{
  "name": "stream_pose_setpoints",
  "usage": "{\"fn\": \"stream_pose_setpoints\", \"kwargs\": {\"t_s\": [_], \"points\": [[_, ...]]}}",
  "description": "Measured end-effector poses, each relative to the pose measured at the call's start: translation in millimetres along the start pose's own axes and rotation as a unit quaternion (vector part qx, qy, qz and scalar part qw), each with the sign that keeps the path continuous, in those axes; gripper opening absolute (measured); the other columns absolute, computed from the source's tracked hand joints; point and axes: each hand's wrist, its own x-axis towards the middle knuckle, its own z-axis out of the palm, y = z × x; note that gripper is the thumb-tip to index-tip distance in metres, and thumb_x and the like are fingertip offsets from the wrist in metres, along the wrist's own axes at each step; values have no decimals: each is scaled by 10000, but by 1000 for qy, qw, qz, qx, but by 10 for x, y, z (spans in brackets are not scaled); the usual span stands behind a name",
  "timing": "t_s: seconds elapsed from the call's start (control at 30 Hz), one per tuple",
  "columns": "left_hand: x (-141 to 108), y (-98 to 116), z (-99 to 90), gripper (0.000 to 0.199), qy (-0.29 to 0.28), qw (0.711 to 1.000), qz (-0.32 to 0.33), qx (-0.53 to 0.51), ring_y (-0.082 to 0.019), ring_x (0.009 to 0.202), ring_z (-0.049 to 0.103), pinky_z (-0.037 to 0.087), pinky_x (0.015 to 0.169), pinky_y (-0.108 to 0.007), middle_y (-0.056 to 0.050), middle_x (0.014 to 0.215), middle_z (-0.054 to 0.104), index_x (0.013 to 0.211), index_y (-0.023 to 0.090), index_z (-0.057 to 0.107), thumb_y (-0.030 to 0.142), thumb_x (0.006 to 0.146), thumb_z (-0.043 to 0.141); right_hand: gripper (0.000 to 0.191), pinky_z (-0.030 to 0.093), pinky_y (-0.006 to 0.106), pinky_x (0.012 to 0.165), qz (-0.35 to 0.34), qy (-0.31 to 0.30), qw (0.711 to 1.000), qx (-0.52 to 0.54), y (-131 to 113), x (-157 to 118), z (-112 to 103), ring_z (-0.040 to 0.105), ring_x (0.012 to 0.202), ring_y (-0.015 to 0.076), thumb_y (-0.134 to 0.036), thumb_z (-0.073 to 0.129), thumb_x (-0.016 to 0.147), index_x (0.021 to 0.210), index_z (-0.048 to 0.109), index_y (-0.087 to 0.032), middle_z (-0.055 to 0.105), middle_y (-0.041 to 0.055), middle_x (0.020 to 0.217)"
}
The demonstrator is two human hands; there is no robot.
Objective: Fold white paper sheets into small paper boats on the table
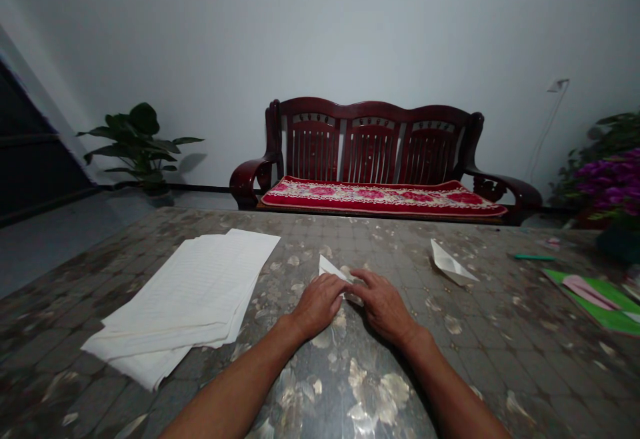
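A small piece of folded white paper (329, 266) lies on the table in front of me, one pointed corner sticking up past my fingers. My left hand (320, 302) presses over its left side, the fingers together and bent down on it. From the right, my right hand (383, 302) holds the paper's other side, thumb and fingertips close to my left fingers. Both hands cover most of the paper, so its full shape is hidden. Farther right, a folded paper boat (450, 265) rests on the tabletop, apart from my hands.
A stack of white sheets (195, 285) spreads across the left of the patterned table (380, 372). On the right lie a green pen (534, 257) and a green sheet (600, 315) with a pink piece (590, 292) on it. Beyond the table stands a wooden bench (370, 145).
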Motion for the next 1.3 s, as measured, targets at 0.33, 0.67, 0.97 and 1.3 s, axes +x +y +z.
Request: {"fn": "stream_pose_setpoints", "kwargs": {"t_s": [0.33,0.67,0.97,1.3], "points": [[8,-3,-16,301,0,1000,21,-7,-205,1054,589,464,940,-343,-31,1090,688,1097,256,703,87,895,557,369,368,387,984,55,-48,994,-83,-121,-2,-146,496,1205,261,-66,549,801,1114,668,-221,610,96,1297],[6,12,-19,317,0,1000,13,-9,-206,1034,594,467,915,-339,-29,1059,693,1065,260,721,65,860,578,142,334,423,993,46,-50,993,-97,-136,-48,-220,481,1196,284,-199,589,855,954,688,-222,641,86,1221],[72,174,23,70,0,998,-57,41,-221,989,593,462,863,-335,-35,992,671,955,233,705,247,896,671,123,371,366,893,92,-49,987,-120,-78,-37,-85,560,1045,249,-226,560,961,948,680,-205,684,68,1063],[175,262,129,44,11,991,-104,81,-228,939,603,455,838,-345,-35,930,667,871,207,668,205,911,649,133,333,343,770,139,-37,977,-159,-146,-18,71,569,901,241,-186,521,969,898,632,-199,669,69,931]]}}
